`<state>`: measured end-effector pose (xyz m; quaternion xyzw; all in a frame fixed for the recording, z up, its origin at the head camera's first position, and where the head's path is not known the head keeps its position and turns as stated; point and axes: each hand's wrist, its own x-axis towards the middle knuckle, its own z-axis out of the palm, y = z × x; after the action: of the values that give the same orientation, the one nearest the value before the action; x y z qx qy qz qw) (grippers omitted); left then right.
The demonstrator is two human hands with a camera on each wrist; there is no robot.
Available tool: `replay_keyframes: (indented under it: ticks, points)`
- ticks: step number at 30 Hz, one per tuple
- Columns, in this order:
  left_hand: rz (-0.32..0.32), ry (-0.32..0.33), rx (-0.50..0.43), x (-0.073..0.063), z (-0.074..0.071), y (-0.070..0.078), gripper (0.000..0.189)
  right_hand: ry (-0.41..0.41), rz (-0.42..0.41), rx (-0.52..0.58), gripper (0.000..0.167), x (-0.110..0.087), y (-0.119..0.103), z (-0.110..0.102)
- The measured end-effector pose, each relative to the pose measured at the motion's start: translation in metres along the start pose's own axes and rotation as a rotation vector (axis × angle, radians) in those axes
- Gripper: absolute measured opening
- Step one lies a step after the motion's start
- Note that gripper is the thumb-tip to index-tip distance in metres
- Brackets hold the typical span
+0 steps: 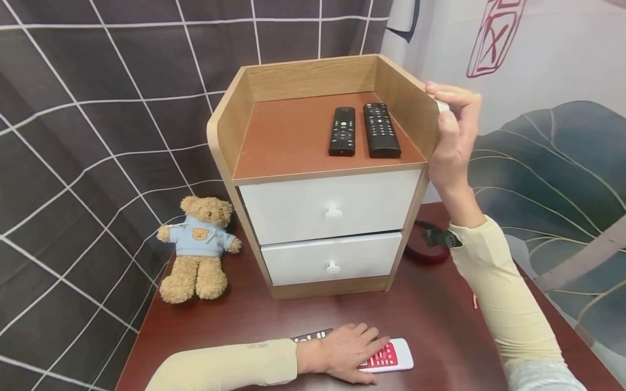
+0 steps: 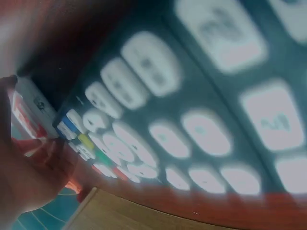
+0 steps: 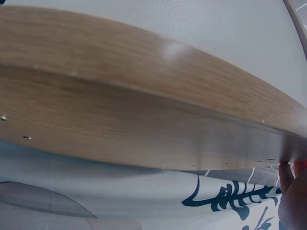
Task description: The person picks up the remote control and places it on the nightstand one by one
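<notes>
In the head view my left hand (image 1: pixel 349 353) lies palm down with fingers extended over a white remote control with a red face (image 1: pixel 403 354). Partly beneath that hand and wrist is a black remote control (image 1: pixel 313 335), whose pale buttons fill the left wrist view. My right hand (image 1: pixel 457 133) grips the upper front corner of the right side panel (image 1: pixel 408 108) of a small wooden cabinet. That cabinet has two white drawers (image 1: pixel 330 209), both closed or nearly so. Two more black remotes, one narrower (image 1: pixel 343 131) and one wider (image 1: pixel 381 130), lie on its brown top.
A teddy bear (image 1: pixel 198 247) in a light blue top leans at the left against a dark gridded curtain (image 1: pixel 122 136). Behind the right arm, a dark red round object (image 1: pixel 427 252) sits partly hidden on the reddish-brown table (image 1: pixel 425 309).
</notes>
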<state>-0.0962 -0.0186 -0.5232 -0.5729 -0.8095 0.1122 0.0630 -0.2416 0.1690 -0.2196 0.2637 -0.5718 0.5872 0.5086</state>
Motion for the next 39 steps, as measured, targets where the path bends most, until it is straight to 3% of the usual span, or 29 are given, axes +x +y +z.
replay_keyframes:
  ticks: [5,14,18,22,29,39]
  points:
    - [-0.025,0.018,-0.033,0.0,0.0,0.003,0.077,-0.014,0.004,-0.011,0.031,-0.001,0.002,0.0]
    - [-0.073,0.116,-0.04,-0.003,0.006,0.009,0.069,-0.019,0.007,-0.006,0.03,0.0,0.001,0.0]
    - [-0.089,0.12,-0.121,-0.009,0.0,0.005,0.064,-0.021,0.002,-0.003,0.031,0.0,0.0,0.001]
    - [-0.113,0.178,-0.186,-0.02,-0.015,-0.009,0.057,-0.023,0.007,-0.004,0.031,0.0,-0.001,0.001]
    - [-0.13,0.378,-0.197,-0.03,-0.049,-0.038,0.055,-0.007,0.018,0.004,0.031,0.0,-0.004,0.0]
    - [-0.085,0.668,-0.205,-0.042,-0.102,-0.067,0.057,0.001,0.028,0.022,0.029,-0.001,-0.005,0.003]
